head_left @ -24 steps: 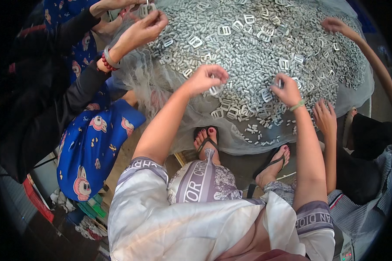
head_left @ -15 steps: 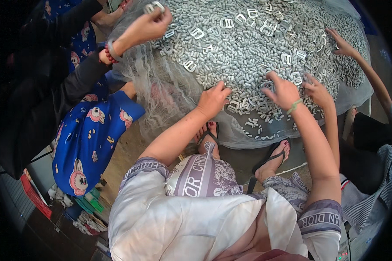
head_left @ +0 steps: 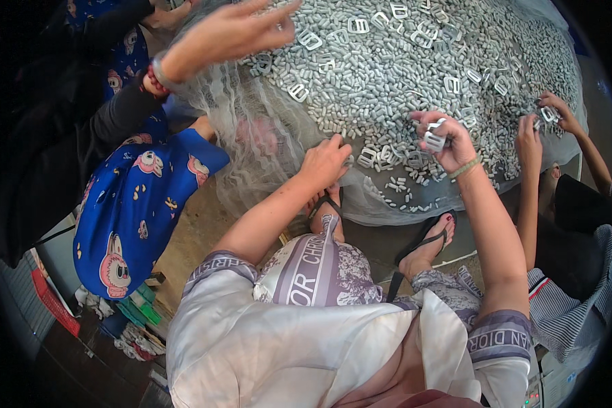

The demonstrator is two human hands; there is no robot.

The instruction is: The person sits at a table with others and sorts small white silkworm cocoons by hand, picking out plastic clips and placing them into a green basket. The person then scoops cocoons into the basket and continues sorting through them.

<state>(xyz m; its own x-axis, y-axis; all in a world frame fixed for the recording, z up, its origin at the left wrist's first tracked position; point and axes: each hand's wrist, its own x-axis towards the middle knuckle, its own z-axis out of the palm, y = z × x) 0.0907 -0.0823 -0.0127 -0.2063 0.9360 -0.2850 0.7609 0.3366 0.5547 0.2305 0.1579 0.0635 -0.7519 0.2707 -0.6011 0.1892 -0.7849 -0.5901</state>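
Buckles look like smooth, glossy metal, pellets matt; the netting is crinkled mesh, the shirt satiny cloth.

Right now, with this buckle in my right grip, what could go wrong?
The silver buckle might slip from your right grip and get lost among the similar buckles nearby. Loose pellets lie near the front edge of the mesh sheet, so a careless brush could send some onto the floor.

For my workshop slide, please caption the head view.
The right hand holds a silvery buckle over a heap of grey pellets, the left hand at its near edge.
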